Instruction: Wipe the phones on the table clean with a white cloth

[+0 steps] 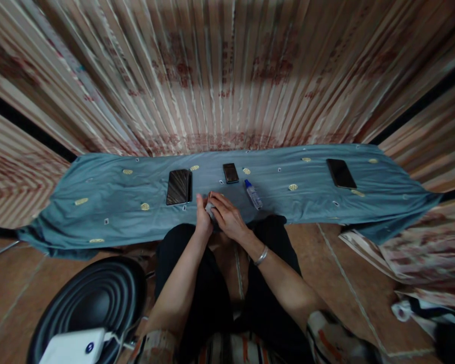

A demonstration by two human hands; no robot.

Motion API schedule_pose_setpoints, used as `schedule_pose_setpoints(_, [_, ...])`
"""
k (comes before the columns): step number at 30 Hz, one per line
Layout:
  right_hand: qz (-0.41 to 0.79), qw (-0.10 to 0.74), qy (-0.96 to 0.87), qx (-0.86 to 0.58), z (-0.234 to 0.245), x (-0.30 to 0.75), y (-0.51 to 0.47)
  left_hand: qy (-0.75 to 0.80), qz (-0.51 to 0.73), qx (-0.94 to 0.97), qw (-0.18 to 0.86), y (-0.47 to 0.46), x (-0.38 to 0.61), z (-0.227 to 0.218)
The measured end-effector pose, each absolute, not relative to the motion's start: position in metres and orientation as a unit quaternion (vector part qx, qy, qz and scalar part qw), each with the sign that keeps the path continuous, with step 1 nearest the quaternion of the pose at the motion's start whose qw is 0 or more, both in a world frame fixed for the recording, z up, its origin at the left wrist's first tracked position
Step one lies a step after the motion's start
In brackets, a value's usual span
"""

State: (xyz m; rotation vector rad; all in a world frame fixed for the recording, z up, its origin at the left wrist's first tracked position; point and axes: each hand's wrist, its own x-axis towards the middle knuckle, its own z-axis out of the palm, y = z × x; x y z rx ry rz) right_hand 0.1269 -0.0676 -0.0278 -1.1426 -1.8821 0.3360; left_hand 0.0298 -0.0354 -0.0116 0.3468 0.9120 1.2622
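Note:
My left hand [203, 218] and my right hand [230, 218] meet above the front edge of the cloth-covered table, over my knees. Between them shows a small pale grey thing [210, 209], perhaps a bit of cloth; its kind I cannot make out. My left fingers are closed around it with the thumb up, and the right fingers lie bent over its top. A thin dark edge peeks out by the right fingertips. Nearby, a dark, shiny, flat case [179, 187] lies to the left. A small black rectangular item [230, 173] and a clear bottle with a blue cap [254, 194] lie beyond my right hand.
A teal patterned cloth [117, 202] covers the long narrow table. Toward its right end lies a black phone [341, 173]. Pleated curtains [231, 76] hang behind and at both sides. On the floor at left, a white power bank [76, 346] with a cable rests on a black round ribbed stool [94, 298].

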Motion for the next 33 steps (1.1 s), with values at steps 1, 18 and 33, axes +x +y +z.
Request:
schedule_pose_setpoints(1, [0.124,0.444,-0.765,-0.450,-0.026,0.125,-0.069,0.404,0.565,0.160,0.701,-0.036,0.029,-0.010])
schedule_pose_setpoints(18, [0.121,0.408,-0.759,-0.493,-0.023,0.139,-0.049,0.409,0.563,0.278,0.662,-0.032,0.030,-0.040])
schedule_pose_setpoints(33, [0.247,0.398,-0.686,-0.556,-0.030,0.150,-0.044,0.354,0.574,0.246,0.697,-0.033,0.024,-0.029])
